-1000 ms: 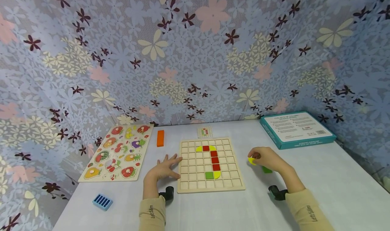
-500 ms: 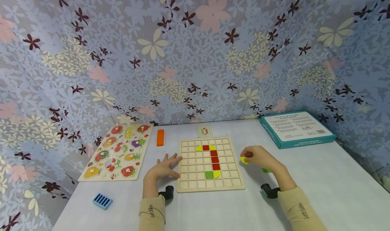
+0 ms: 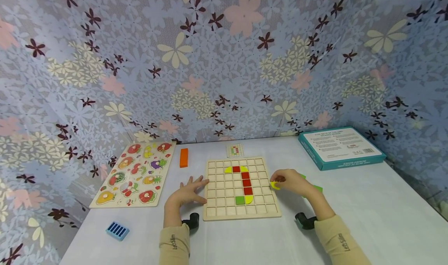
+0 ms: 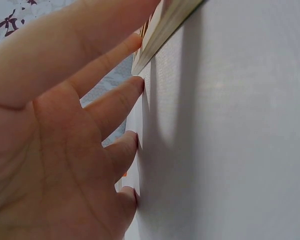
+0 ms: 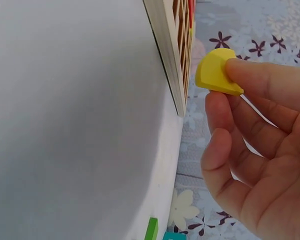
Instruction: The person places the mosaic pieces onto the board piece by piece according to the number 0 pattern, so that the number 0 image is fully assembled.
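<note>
A: Left hand (image 3: 187,195) lies flat, fingers spread, against the board (image 3: 241,214).
B: Right hand (image 3: 292,182) pinches the yellow piece (image 3: 275,185) at the board's right edge. Light pinch, it could slip; board could shift.

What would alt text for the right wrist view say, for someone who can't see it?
The right hand pinches a yellow quarter-round piece between fingertips, held just off the edge of the wooden grid board. The white table fills the left of the frame, and a green piece shows at the bottom.
</note>
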Available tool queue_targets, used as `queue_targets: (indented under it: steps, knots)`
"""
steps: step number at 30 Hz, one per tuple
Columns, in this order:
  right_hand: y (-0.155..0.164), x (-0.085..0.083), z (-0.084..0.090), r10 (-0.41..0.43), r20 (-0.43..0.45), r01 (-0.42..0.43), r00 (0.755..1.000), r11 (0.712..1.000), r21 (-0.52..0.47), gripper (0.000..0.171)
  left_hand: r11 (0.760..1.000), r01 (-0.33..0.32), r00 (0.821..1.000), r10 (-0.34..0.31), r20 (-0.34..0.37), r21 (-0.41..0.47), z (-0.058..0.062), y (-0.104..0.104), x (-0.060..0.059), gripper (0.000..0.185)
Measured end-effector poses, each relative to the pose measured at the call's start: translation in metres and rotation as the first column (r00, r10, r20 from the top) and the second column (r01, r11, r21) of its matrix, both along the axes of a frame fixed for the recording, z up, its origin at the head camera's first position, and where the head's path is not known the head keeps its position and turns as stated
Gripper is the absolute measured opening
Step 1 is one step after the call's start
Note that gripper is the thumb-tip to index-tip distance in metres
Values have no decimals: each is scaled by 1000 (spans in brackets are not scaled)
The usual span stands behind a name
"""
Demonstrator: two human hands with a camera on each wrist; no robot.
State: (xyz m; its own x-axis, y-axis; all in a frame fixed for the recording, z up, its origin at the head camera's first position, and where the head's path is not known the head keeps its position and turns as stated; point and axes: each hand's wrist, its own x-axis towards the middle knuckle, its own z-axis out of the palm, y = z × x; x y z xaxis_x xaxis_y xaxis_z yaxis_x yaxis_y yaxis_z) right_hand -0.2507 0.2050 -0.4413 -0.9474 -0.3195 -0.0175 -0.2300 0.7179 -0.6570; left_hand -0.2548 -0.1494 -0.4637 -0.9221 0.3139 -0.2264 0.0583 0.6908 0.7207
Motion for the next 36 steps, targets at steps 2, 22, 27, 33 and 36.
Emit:
queue_targets:
  steps: [2,22,27,33,36]
  knots:
    - [-3,0,-1,6,7,-6,1000,1000,-9,11,1000,-2,1000,2,2,-1,0,0,-1,74]
    - [-30,-5,-3,113,-18,-113,993,992,-57,11,999,8,1000,-8,-2,31,1,-1,0,74]
    - [-37,-6,-3,154,-32,-156,988,986,-62,10,999,14,1000,-14,-5,34,2,-1,1,73]
    - [-45,-7,1,184,-42,-186,982,980,-65,10,999,15,1000,-15,1,30,3,-1,0,72]
    - [-50,-7,4,194,-49,-196,980,979,-59,9,999,12,1000,-13,6,32,3,-1,0,72]
